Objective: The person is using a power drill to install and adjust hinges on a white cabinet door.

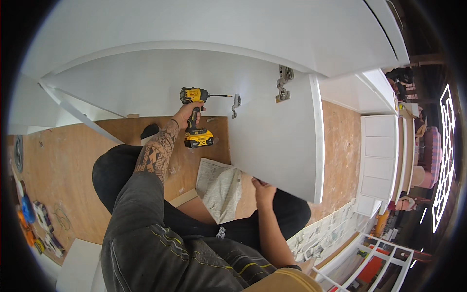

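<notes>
My left hand [186, 116] is wrapped round the grip of a yellow and black cordless impact driver [195, 95]. Its long thin bit points right, with the tip close to a metal hinge [236, 106] on a white door panel [277, 141]. Farther right, a second metal hinge [283, 87] joins the panel near the white cabinet frame. My right hand [264, 193] is closed on the panel's lower edge, near my knee; part of its fingers is hidden behind the panel.
Crumpled newspaper [220, 187] lies on the brown board floor [63, 170] before me. White cabinet panels [194, 22] rise ahead. Several tools [44, 219] lie at far left. At right stand a white drawer unit [379, 151] and a white rack [374, 258].
</notes>
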`<state>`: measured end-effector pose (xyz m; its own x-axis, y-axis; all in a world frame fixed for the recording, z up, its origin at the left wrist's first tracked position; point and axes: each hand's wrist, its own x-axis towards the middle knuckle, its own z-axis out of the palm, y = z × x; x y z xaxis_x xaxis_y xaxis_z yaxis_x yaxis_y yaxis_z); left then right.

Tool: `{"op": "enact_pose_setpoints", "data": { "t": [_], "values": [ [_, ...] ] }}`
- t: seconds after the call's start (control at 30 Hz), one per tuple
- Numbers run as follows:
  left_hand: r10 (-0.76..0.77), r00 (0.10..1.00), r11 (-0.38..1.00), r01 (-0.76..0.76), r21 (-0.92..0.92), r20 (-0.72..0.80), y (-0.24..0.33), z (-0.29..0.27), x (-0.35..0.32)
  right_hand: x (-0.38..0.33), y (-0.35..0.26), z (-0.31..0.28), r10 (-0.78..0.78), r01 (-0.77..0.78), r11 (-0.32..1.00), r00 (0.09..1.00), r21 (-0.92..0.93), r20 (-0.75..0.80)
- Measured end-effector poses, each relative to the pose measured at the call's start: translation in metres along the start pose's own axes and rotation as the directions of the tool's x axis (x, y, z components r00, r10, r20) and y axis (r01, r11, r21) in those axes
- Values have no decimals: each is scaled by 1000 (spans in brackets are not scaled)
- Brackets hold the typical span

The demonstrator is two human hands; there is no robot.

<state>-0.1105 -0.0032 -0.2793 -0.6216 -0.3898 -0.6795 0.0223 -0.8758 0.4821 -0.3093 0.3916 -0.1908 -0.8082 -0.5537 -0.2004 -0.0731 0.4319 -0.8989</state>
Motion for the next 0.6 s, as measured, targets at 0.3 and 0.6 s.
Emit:
{"op": "enact_pose_setpoints", "data": {
  "t": [0.3,0.6],
  "values": [
    [154,986,907,-164,387,56,-110,-28,-96,-37,-91,35,-39,46,990,998,136,-55],
    [177,984,533,-90,841,-6,-209,-83,-169,-63,-104,82,-124,115,988,989,105,77]
  ]
}}
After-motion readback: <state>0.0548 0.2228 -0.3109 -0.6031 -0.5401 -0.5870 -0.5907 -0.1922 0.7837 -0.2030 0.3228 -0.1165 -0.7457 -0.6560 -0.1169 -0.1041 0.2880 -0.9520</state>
